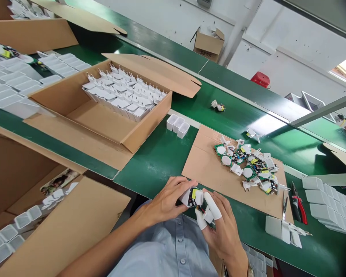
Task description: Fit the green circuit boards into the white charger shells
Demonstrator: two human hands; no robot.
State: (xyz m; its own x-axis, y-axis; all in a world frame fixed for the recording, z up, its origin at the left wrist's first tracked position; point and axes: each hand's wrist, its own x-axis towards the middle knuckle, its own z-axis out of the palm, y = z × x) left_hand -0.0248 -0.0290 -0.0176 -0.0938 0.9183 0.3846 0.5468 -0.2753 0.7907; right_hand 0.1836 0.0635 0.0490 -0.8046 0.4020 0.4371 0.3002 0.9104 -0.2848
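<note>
Left hand (167, 198): curled round a white plastic box (184, 199), lower middle of the frame.
Green-and-yellow circuit board (194, 194): at the box's mouth; best kept straight.
Right hand (223, 219): white-capped thumb and finger pinch a small white plastic piece (208, 216); gentle seems best.

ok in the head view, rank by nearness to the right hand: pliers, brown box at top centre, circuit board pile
From the right hand:
1. circuit board pile: ahead, slightly right, on the cardboard sheet
2. pliers: to the right
3. brown box: far ahead, at the back
</note>
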